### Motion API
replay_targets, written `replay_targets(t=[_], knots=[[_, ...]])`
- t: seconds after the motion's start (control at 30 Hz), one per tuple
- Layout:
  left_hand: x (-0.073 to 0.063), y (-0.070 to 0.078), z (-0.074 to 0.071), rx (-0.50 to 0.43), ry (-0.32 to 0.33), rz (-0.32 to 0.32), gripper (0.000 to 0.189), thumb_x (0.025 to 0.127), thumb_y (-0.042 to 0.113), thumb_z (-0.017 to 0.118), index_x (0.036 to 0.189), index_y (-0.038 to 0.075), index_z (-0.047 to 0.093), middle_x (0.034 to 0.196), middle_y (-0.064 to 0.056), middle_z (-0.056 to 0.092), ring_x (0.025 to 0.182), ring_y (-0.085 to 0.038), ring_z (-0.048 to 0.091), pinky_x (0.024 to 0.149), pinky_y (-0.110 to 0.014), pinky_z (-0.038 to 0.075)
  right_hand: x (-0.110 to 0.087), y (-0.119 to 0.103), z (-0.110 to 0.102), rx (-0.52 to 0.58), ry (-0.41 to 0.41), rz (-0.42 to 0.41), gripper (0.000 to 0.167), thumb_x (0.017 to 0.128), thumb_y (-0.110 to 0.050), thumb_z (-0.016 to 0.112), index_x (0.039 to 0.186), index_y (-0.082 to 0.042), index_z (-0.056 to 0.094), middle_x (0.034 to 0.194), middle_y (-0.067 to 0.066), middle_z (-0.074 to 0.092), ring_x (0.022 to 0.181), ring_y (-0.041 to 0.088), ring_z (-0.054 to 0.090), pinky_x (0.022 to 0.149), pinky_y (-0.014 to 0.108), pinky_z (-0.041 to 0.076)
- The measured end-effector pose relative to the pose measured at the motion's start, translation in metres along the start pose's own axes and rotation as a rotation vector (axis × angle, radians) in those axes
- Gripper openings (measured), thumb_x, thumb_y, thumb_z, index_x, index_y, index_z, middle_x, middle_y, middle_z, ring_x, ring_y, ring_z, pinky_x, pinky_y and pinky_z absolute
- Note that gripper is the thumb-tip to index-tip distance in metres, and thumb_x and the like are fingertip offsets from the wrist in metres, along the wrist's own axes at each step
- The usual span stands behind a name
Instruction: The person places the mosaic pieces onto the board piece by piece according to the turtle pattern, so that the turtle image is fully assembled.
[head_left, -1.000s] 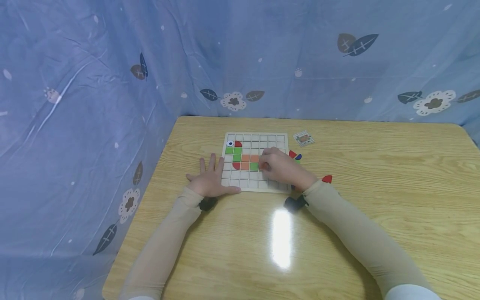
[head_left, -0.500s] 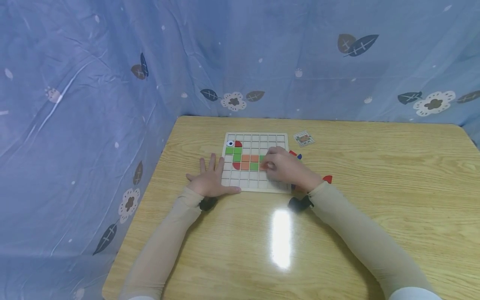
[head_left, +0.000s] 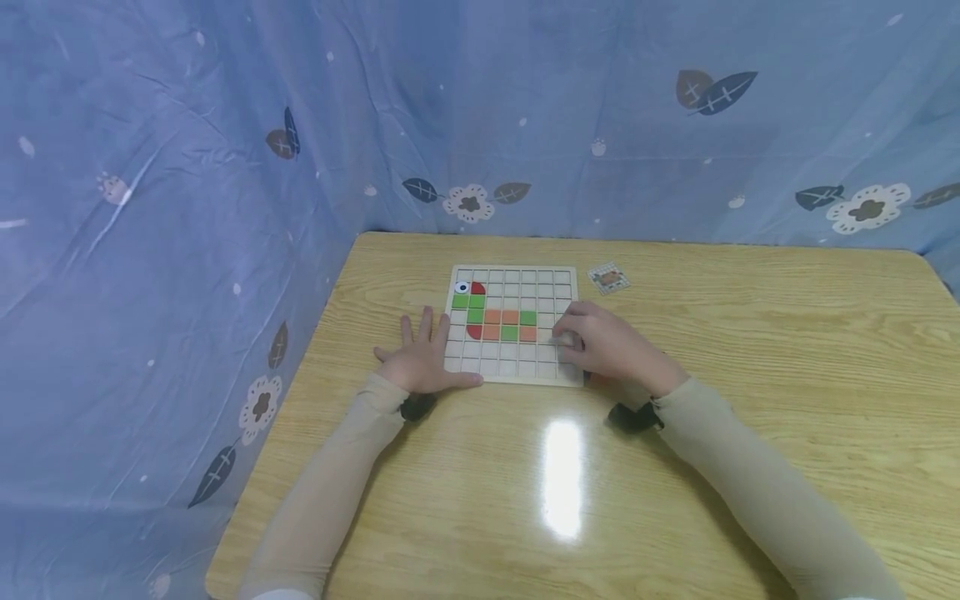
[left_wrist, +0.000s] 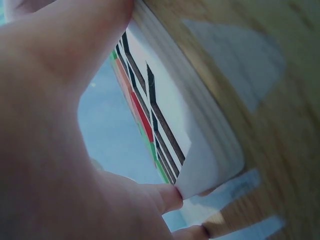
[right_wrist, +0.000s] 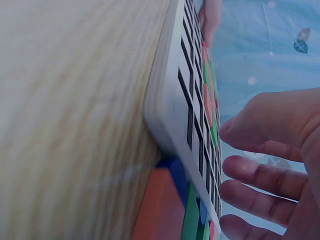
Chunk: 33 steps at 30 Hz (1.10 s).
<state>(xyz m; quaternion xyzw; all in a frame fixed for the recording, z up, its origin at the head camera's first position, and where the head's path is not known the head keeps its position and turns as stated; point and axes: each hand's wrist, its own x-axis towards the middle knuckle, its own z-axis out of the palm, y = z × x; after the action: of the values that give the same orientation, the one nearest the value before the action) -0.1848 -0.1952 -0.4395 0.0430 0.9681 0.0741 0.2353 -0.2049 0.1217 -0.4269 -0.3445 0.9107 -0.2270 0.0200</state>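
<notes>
A white grid board [head_left: 516, 368] lies on the table, bearing green, orange and red tiles in a bent row that starts at a round eye tile [head_left: 462, 287]. At the row's right end, an orange tile [head_left: 528, 334] sits in a cell below a green tile [head_left: 528, 318]. My left hand [head_left: 418, 365] rests at the board's left edge, fingers spread, thumb at the near-left corner. Over the right edge is my right hand [head_left: 611, 343], its fingers loosely bent and apart with nothing between them. In the right wrist view, a loose orange piece [right_wrist: 159, 207] lies beside the board.
Blue [right_wrist: 175, 177] and green [right_wrist: 191, 215] pieces are bunched with the orange one along the board's right side, mostly hidden by my hand in the head view. A small pattern card [head_left: 608, 277] lies beyond the board's far right corner. A blue curtain [head_left: 637, 150] hangs behind the table.
My right hand has let go of the orange tile, which now shows in its cell, and has moved right to the board's edge over the loose pieces. My left hand has stayed put.
</notes>
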Motion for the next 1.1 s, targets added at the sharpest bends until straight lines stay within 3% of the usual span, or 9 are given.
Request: replay_targets(t=[0.17,0.4,0.63,0.87,1.1], knots=[[-0.01,0.008,-0.006,0.004,0.002,0.006,0.134,0.075,0.091,0.06,0.169,0.016,0.001,0.176,-0.015,-0.009,0.158,-0.054,-0.009,0.098,-0.094,0.017,-0.018,0.002,-0.003,-0.022,-0.019,0.015,0.02,0.09,-0.008,0.078,0.109,-0.003,0.077,0.109,0.012,0.07,0.104,0.03,0.065,0.092,0.047,0.056],[-0.013,0.01,-0.008,0.012,-0.004,0.005,0.129,0.079,0.086,0.061,0.169,0.015,0.001,0.176,-0.016,-0.009,0.158,-0.053,-0.008,0.1,-0.093,0.019,-0.038,0.001,-0.002,-0.043,-0.026,0.046,0.022,0.087,-0.014,0.082,0.108,-0.007,0.077,0.111,0.01,0.069,0.092,0.022,0.06,0.083,0.04,0.055],[-0.01,0.005,-0.007,0.007,0.0,0.017,0.134,0.075,0.092,0.059,0.169,0.015,0.003,0.176,-0.016,-0.006,0.158,-0.054,-0.005,0.098,-0.094,0.019,-0.055,0.001,-0.001,-0.086,0.011,-0.001,0.023,0.083,-0.014,0.087,0.103,-0.009,0.077,0.103,0.006,0.068,0.086,0.017,0.059,0.075,0.036,0.056],[-0.012,0.003,-0.012,0.015,0.027,0.033,0.121,0.082,0.083,0.061,0.169,0.016,0.01,0.176,-0.019,0.0,0.157,-0.056,0.0,0.097,-0.092,0.026,-0.061,0.002,0.001,-0.104,0.026,-0.008,0.023,0.081,-0.007,0.085,0.102,-0.009,0.077,0.099,0.004,0.067,0.083,0.014,0.058,0.072,0.033,0.055],[-0.012,0.002,-0.013,-0.005,0.092,0.043,0.12,0.078,0.083,0.067,0.168,0.018,0.021,0.174,-0.021,0.01,0.156,-0.059,0.008,0.099,-0.089,0.029,-0.061,0.002,0.001,-0.1,0.02,-0.013,0.019,0.083,-0.004,0.083,0.099,-0.011,0.076,0.095,0.001,0.064,0.078,0.011,0.055,0.068,0.029,0.052]])
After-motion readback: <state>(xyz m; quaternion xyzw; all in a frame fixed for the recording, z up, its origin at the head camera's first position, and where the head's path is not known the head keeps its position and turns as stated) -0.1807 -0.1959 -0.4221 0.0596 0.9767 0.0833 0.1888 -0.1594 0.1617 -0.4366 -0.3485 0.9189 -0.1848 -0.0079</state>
